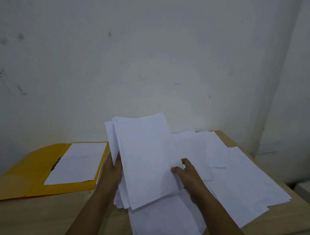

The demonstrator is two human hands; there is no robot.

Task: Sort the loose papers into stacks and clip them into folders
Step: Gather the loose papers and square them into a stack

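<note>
A stack of white papers (145,158) is raised at an angle over the table, its far end tilted up toward the wall. My left hand (112,169) grips the stack's left edge, fingers underneath. My right hand (186,170) pinches its right edge, thumb on top. Several loose white sheets (240,181) lie spread across the right half of the table and under the stack. An open yellow folder (29,176) lies flat at the left with a white sheet (76,164) in its right half and a dark clip (55,164) along the fold.
The wooden table (49,219) stands against a scuffed white wall (148,56). Its right edge runs diagonally behind the loose sheets. Something pale sits low beyond that edge at the far right (308,189).
</note>
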